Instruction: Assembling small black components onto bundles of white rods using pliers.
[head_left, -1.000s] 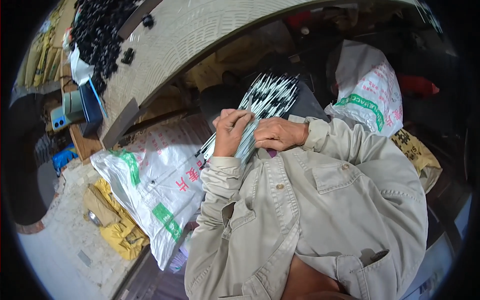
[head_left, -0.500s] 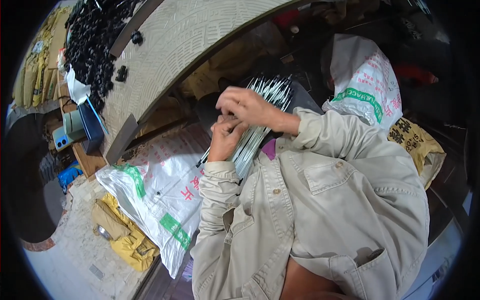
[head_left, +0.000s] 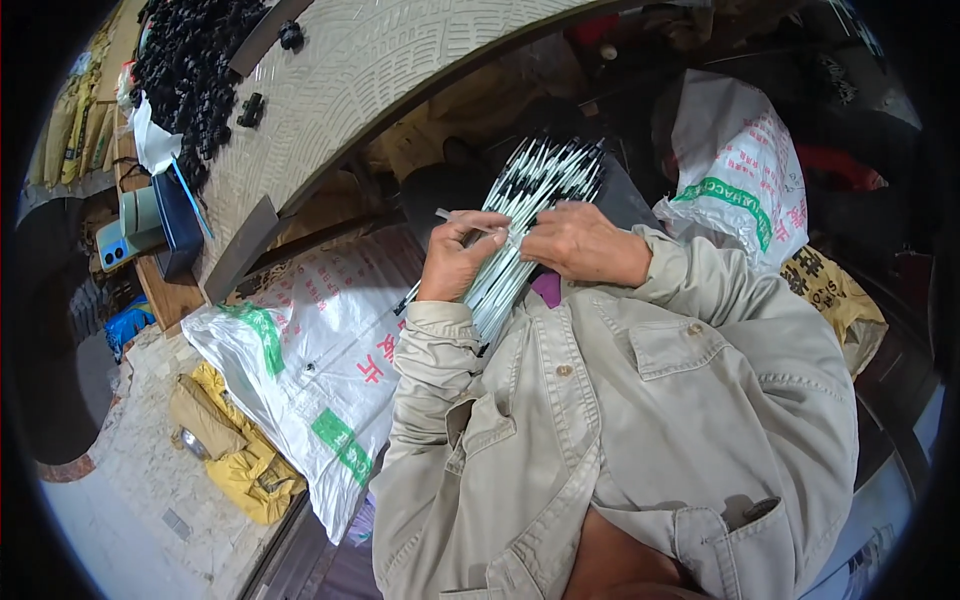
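A thick bundle of slim white rods with black ends (head_left: pixel 548 185) lies across my lap, pointing away from me. My left hand (head_left: pixel 460 262) is closed over the bundle's left side, thumb against fingers. From it sticks out a short, thin, pale strip (head_left: pixel 443 213). My right hand (head_left: pixel 588 243) is close by on the right, fingers pinched together over the rods. What lies in that pinch is too small to make out. The fingertips of the two hands nearly meet above the middle of the bundle.
A patterned table (head_left: pixel 380 75) curves across ahead, with a heap of small black parts (head_left: pixel 185 85) at its far left. White woven sacks lie at my left (head_left: pixel 330 350) and stand at my right (head_left: pixel 740 170). A blue phone (head_left: pixel 117 250) stands by the table's left edge.
My right hand has come down from above the left one and moved right, so the hands are now side by side. The pale strip now shows at my left hand.
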